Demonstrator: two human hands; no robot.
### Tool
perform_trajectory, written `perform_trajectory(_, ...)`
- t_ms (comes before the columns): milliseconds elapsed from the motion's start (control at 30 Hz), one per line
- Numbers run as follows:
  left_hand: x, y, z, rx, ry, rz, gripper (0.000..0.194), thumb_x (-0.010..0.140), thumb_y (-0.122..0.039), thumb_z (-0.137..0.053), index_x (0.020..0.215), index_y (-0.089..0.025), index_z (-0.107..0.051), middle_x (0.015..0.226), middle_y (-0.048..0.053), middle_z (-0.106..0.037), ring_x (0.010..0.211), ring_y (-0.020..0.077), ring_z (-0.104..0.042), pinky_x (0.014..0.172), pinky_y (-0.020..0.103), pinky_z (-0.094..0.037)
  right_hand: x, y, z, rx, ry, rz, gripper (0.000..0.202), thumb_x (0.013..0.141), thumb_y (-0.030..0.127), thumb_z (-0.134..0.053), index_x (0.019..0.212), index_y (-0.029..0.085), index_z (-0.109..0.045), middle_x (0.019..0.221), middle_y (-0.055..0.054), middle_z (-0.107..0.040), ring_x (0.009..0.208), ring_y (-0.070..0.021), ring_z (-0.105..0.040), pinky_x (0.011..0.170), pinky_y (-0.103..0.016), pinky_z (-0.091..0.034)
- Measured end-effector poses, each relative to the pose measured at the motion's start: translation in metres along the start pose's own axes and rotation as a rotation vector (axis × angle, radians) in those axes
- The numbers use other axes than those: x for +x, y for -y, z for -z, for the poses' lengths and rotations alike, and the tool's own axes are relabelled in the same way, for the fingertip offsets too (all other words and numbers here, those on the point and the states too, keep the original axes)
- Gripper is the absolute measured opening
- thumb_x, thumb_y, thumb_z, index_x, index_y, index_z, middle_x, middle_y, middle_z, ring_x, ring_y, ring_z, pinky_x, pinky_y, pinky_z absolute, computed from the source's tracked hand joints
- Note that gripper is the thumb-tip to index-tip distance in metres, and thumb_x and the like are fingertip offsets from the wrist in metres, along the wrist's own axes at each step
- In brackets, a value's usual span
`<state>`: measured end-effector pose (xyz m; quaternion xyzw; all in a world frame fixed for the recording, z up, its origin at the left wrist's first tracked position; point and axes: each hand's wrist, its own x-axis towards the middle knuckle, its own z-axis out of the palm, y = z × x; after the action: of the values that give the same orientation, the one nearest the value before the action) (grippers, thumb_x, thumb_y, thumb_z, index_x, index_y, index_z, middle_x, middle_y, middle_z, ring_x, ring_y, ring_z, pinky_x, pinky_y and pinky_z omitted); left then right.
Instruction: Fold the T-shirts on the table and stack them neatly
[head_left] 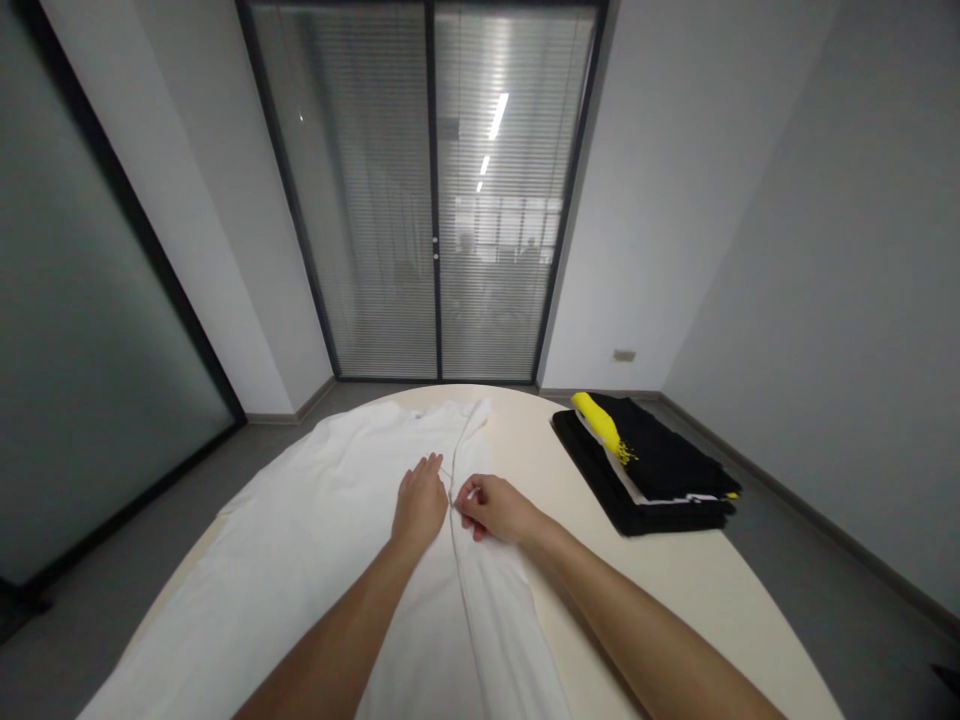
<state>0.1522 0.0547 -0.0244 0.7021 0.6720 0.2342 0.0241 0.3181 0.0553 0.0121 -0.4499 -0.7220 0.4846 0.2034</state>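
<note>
A white shirt (315, 560) lies spread over the near and left part of the table, with its right side folded over in a long strip (491, 600). My left hand (421, 503) rests flat on the cloth, left of the fold's edge, fingers stretched away from me. Just right of it, my right hand (491, 508) pinches the edge of the folded strip between thumb and fingers. The fingertips of both hands are close together, with the fold line running between them.
The round cream table (675, 600) has a stack of folded black clothes (652, 460) at its right side. A rolled yellow cloth (600, 420) with fringe lies on the stack. Beyond the table stand glass doors with blinds (375, 250) and white walls.
</note>
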Motion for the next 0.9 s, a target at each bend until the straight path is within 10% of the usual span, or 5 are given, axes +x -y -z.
perform_trajectory(300,-0.008,-0.007,0.010,0.028,-0.107,0.011,0.041,0.097,-0.019,-0.044,0.134,-0.012,-0.060,0.147,0.015,-0.055,0.137,0.0312,-0.048,0.114,0.048,-0.035,-0.015,0.010,-0.018,-0.522,-0.397,0.122,0.017,0.095,0.026,-0.050,0.105,0.022,-0.063,0.081,-0.004,-0.075,0.073,-0.0182,-0.070,0.065,-0.025,-0.043)
perform_trajectory(467,-0.015,-0.014,0.022,-0.044,-0.148,-0.076,0.027,0.098,-0.035,-0.051,0.109,-0.017,-0.067,0.109,0.009,-0.073,0.104,0.0253,-0.065,0.096,0.039,-0.045,-0.012,0.004,-0.020,-0.480,-0.536,0.170,0.025,0.099,0.028,-0.044,0.117,0.022,-0.060,0.096,-0.004,-0.074,0.083,-0.0176,-0.068,0.073,-0.025,-0.044)
perform_trajectory(900,-0.017,-0.017,0.024,-0.104,-0.098,-0.051,0.004,0.085,-0.021,-0.061,0.083,-0.021,-0.059,0.105,0.006,-0.069,0.109,0.0243,-0.059,0.095,0.037,-0.043,0.058,-0.042,0.065,-0.519,-0.642,-0.163,0.027,0.099,0.023,-0.048,0.119,0.024,-0.066,0.119,-0.005,-0.073,0.105,-0.0187,-0.067,0.087,-0.027,-0.044)
